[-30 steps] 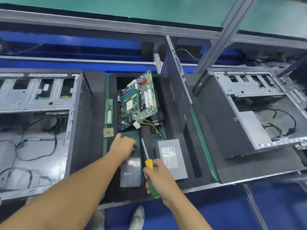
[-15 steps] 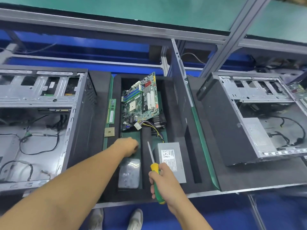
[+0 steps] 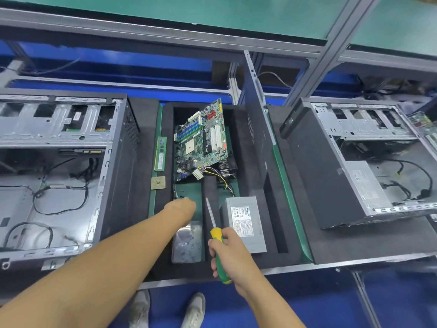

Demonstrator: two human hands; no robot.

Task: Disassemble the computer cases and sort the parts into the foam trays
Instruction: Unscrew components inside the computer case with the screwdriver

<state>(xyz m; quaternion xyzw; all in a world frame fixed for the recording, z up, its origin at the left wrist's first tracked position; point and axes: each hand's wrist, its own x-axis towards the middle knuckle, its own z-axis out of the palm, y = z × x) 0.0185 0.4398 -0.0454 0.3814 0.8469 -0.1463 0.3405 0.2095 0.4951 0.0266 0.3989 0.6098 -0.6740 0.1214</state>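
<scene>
**Between two opened cases: both hands at the foam tray**

Far to the left of the left hand, I record an opened computer case with loose black cables on its metal floor. Just left of that hand and a little beyond it, a green memory stick and a square processor chip lie on the left edge of the foam tray, the chip nearer the hand. The left hand reaches into a green-floored compartment with its back toward the camera. Its fingers are hidden beneath it, so I cannot tell whether they are loose, clenched or holding anything. On the near side of that hand, partly under the forearm, a hard drive lies flat in the same compartment. Beyond both hands the motherboard leans tilted in the far compartment. The right hand is wrapped round the green-and-yellow handle of a screwdriver, whose shaft points away over the foam divider between the hands. Just right of the right hand a grey power supply lies in its slot, label up. Further right a dark side panel stands on edge, and well beyond it sits a second opened case.
</scene>
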